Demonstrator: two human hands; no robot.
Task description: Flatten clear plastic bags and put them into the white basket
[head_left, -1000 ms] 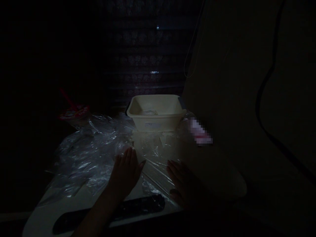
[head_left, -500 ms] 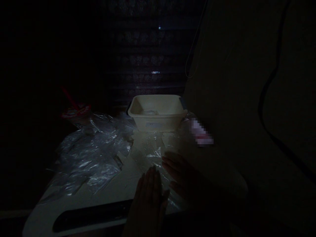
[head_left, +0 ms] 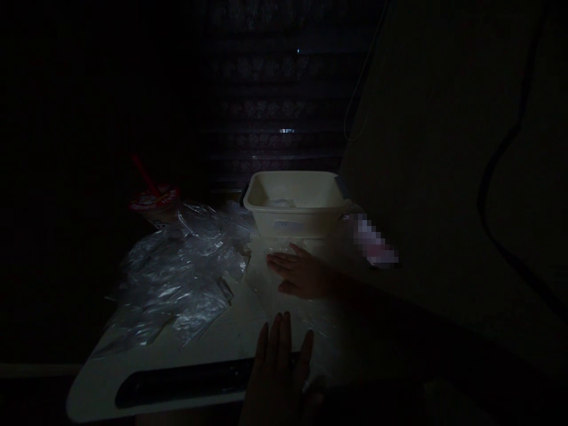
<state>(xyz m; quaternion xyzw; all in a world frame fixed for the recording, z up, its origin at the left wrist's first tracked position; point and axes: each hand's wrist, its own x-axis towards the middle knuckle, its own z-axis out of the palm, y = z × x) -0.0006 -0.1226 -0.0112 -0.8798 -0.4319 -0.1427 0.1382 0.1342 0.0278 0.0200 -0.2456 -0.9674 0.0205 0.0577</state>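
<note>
My right hand (head_left: pixel 304 275) lies palm down with its fingers stretched to the left, on a sheet of clear plastic (head_left: pixel 322 325) just in front of a cream tub. My left hand (head_left: pixel 277 373) is flat at the near edge, fingers spread and pointing away from me, at the near part of the same plastic. Whether this plastic is a bag or loose film I cannot tell in the dim light. To the left, a heap of crumpled clear plastic bags (head_left: pixel 190 284) covers much of the white table (head_left: pixel 93 393).
The cream tub (head_left: pixel 299 223) with dark handles stands at the back, something pale inside. Behind the heap is a cup (head_left: pixel 155 204) with a red lid and straw. A black strip (head_left: pixel 177 383) runs along the near edge. A blurred pinkish item (head_left: pixel 376 242) lies right of the tub.
My right hand has moved forward and left over the plastic, towards the tub. My left hand has drawn slightly back and its fingers have spread. The view has shifted slightly left.
</note>
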